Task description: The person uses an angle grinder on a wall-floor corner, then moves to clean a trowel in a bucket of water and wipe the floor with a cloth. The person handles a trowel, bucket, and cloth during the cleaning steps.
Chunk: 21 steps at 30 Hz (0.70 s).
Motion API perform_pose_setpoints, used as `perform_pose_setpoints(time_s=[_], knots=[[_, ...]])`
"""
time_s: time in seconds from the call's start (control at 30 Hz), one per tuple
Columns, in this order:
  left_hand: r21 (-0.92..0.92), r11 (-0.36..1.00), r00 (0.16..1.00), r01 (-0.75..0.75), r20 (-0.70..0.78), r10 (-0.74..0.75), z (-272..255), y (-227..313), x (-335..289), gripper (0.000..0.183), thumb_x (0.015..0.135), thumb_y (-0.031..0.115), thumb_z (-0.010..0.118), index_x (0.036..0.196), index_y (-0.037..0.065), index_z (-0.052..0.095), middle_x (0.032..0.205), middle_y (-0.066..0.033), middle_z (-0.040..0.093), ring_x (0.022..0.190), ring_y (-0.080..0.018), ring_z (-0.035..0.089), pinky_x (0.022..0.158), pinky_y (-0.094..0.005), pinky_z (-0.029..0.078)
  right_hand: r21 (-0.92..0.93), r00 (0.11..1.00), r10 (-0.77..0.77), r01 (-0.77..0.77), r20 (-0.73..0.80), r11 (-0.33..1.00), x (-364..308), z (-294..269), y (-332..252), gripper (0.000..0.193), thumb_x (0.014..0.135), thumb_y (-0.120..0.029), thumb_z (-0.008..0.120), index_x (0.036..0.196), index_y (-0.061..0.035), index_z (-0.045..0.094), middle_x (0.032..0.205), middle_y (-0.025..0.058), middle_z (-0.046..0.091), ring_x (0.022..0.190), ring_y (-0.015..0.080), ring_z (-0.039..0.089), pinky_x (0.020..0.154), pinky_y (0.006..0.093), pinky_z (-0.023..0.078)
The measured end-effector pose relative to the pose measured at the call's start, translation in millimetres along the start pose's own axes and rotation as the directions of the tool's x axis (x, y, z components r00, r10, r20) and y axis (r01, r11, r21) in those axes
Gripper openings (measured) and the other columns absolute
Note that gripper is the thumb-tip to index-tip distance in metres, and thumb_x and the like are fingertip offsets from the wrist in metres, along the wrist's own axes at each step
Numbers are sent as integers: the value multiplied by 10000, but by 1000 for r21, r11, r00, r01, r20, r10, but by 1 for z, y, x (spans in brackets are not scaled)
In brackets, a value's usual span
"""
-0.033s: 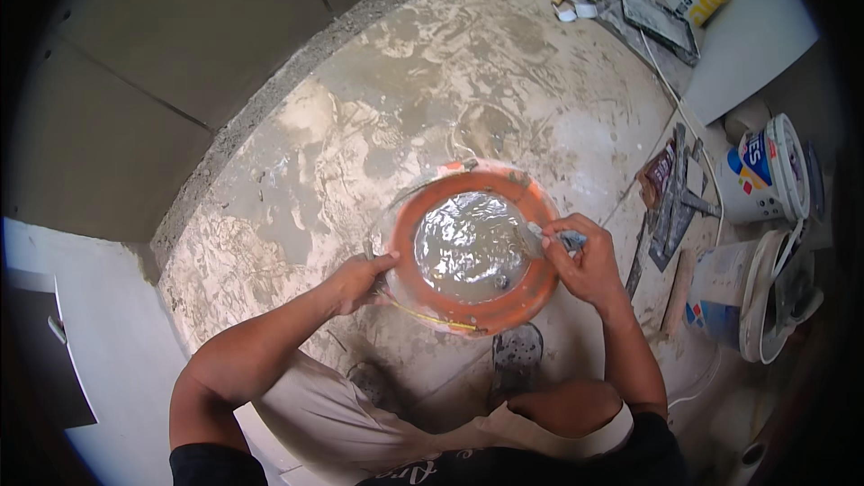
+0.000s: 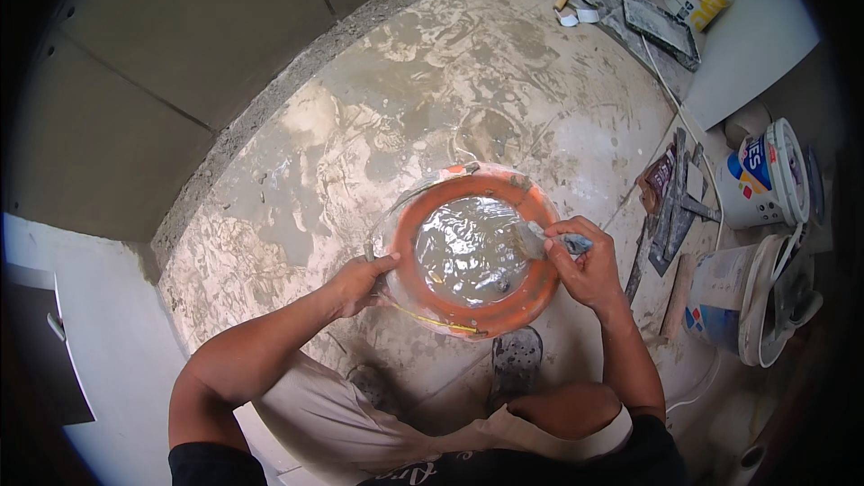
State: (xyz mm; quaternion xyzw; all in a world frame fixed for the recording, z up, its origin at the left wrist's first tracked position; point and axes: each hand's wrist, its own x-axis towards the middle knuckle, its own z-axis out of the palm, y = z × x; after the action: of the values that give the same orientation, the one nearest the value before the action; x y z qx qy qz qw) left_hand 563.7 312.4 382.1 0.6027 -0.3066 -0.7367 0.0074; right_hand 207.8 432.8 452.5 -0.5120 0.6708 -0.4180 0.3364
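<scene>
Between my feet stands a round bucket [image 2: 432, 299], orange inside, with murky, rippling water [image 2: 463, 252] in it. My left hand [image 2: 362, 283] holds the bucket's left side, its thumb on the rim and its fingers curled round the outside. At the opposite rim my right hand [image 2: 583, 263] is closed around a small tool [image 2: 574, 242] with a smeared blue-grey handle. The tool's flat, pale end points into the bucket, over or in the water at the right; its exact kind does not show. A yellow handle [image 2: 436, 321] hangs along the bucket's near side.
Smeared grey residue covers the pale floor [image 2: 378, 99]. To the right lie dirty trowels [image 2: 675, 207], with two white buckets [image 2: 751, 184] beyond them. A white cable [image 2: 670, 85] runs past a paint tray [image 2: 661, 29]. A dark tiled wall [image 2: 162, 54] rises at the left.
The flat end of the tool has shifted slightly at the right of the bucket, and the ripples differ. My left hand stays on the rim.
</scene>
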Motion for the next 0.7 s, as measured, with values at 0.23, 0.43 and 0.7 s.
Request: perform_pose_setpoints(time_s=[0.23, 0.43, 0.7], knots=[[-126, 988, 996, -93, -24, 91, 43, 23, -16, 492, 963, 463, 687, 1225, 51, 622, 1015, -54, 666, 761, -171, 652, 679, -365, 618, -109, 992, 120, -115, 38, 987, -3, -14, -5, 170, 916, -103, 715, 1045, 7, 720, 998, 86, 710, 774, 108, 634, 654, 248, 495], [-144, 973, 976, -180, 95, 194, 80, 47, -19, 520, 988, 401, 671, 1315, 20, 537, 1158, -119, 646, 879, -210, 662, 700, -402, 622, 341, 932, 189, -77, -310, 937, -20, -59, 26, 198, 958, -140, 697, 1068, 24, 701, 829, 55, 689, 660, 115, 630, 636, 263, 525], [-209, 932, 940, -296, 110, 323, 116, 79, -13, 411, 1012, 345, 636, 1265, 36, 538, 1088, -108, 655, 806, -209, 694, 644, -379, 651, 284, 684, 148, 90, -714, 955, -10, -122, 38, 234, 976, -163, 692, 1090, 41, 688, 794, 67, 682, 654, 126, 650, 598, 268, 551]])
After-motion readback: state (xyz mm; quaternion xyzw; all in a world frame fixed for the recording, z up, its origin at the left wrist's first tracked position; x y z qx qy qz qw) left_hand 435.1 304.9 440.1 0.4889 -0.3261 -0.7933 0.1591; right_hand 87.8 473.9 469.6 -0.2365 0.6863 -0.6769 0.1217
